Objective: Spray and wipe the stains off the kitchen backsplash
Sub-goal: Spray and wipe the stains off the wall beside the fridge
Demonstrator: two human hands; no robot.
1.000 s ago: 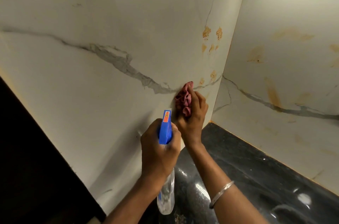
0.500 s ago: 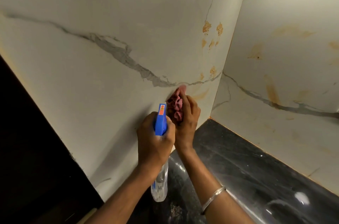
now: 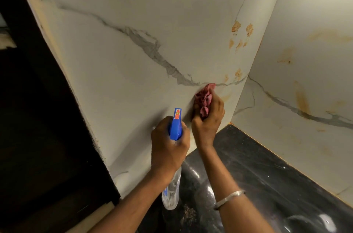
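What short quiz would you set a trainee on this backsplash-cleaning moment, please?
1. Fill in: the cluster of orange stains on the backsplash lies ___ the pink cloth (above/below).
2. True or false: the left hand grips the spray bottle.
3. The right hand presses the pink cloth against: A the countertop; B the backsplash; C the spray bottle.
Key: 1 above; 2 true; 3 B.
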